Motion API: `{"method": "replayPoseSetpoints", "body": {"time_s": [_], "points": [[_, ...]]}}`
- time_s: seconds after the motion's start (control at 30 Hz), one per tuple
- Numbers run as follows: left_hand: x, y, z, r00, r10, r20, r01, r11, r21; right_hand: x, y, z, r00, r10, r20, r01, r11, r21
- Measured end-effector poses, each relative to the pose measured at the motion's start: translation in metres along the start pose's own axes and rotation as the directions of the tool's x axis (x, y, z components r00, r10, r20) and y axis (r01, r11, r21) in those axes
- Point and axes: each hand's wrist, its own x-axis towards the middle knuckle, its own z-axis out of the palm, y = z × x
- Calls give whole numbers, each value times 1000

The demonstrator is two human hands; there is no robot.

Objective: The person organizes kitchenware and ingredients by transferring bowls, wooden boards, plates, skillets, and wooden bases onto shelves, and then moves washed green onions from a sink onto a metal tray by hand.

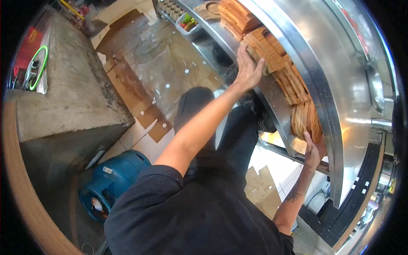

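Stacks of ridged wooden boards (291, 87) stand in a row on a steel shelf (272, 91) under the metal counter. My left hand (248, 72) touches the boards toward the far end, its fingers stretched out and its thumb apart. At the near end of the row, my right hand (313, 152) is wrapped round the last stack (305, 119), thumb on the front side; its other fingers are partly hidden by the boards and the counter edge. More boards (238, 17) lie beyond my left hand.
A steel counter (327, 55) overhangs the shelf. A container of vegetables (187, 23) sits at the shelf's far end. To the left are a concrete block (72, 80) and a blue gas cylinder (117, 174). Cardboard (159, 127) and wet sheeting (157, 55) cover part of the tiled floor.
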Motion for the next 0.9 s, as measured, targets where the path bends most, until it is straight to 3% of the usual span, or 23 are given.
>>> {"method": "replayPoseSetpoints", "body": {"time_s": [0.1,0.2,0.3,0.33,0.4,0.47,0.5,0.57,0.6,0.63,0.67,0.7,0.73,0.77,0.8,0.87,0.9], "points": [[-1,-8,4,986,169,10,-169,978,119,0,24,2,997,74,-6,-74,997,-27],[-1,0,5,982,149,118,-162,981,104,-10,42,9,984,173,33,-168,978,-126],[-15,-25,21,933,337,125,-360,872,332,-14,69,35,925,352,142,-324,927,-189],[-19,-26,23,937,298,185,-346,869,354,-21,32,20,981,151,125,-119,965,-235],[-33,-23,18,854,435,286,-520,694,498,-43,-8,24,986,127,-110,-140,983,-121],[-42,14,3,841,493,222,-540,742,397,-91,-45,7,992,123,9,-122,988,-95],[-47,26,-5,845,488,218,-534,768,352,-110,-65,-16,961,167,219,-156,985,-70],[-68,22,-16,923,335,187,-381,859,343,-160,-66,-36,899,182,398,-212,977,33],[-79,44,-32,969,50,242,-158,877,454,-184,-68,-58,846,209,491,-209,976,-55],[-100,14,-45,954,80,290,-239,785,571,-213,-39,-54,562,284,777,-433,901,-16],[-114,2,-70,843,332,422,-532,628,568,-265,5,-33,132,405,905,-762,626,-169],[-136,7,-93,894,1,449,-325,689,647,-274,-20,-101,481,126,867,-776,521,355],[-143,49,-115,769,-415,487,-247,511,824,-299,-8,-125,452,185,873,-727,642,241],[-157,37,-127,816,-436,380,-98,543,834,-333,9,-130,344,350,871,-675,737,-29],[-149,84,-140,641,-641,421,-154,430,889,-361,18,-139,293,450,844,-647,743,-172],[-138,132,-161,323,-823,468,-182,431,884,-387,26,-163,271,569,777,-649,704,-289],[-131,165,-173,259,-831,493,-184,458,869,-389,24,-172,301,597,744,-665,690,-285]]}}
